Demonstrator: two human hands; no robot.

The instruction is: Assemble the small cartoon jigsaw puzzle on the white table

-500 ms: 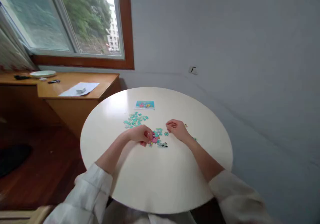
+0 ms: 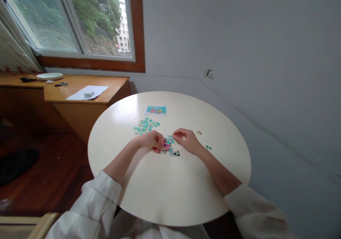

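Note:
A small joined patch of jigsaw puzzle (image 2: pixel 170 148), teal with pink, lies near the middle of the round white table (image 2: pixel 165 192). My left hand (image 2: pixel 150 140) rests at its left edge with fingers curled onto the pink pieces. My right hand (image 2: pixel 188 139) is at the patch's upper right, fingers pinched together over a teal piece; what they hold is too small to name. A heap of loose teal pieces (image 2: pixel 146 125) lies behind my left hand. A small picture card (image 2: pixel 156 110) lies farther back.
Two stray pieces (image 2: pixel 208 147) (image 2: pixel 199 133) lie right of my right hand. A wooden desk (image 2: pixel 80 100) with a paper sheet (image 2: pixel 87 91) and a white plate (image 2: pixel 49 76) stands at the left under the window. Grey wall runs behind and right.
My right hand has shifted left, closer to the joined patch. My left hand stays on the pink pieces. The camera has moved slightly.

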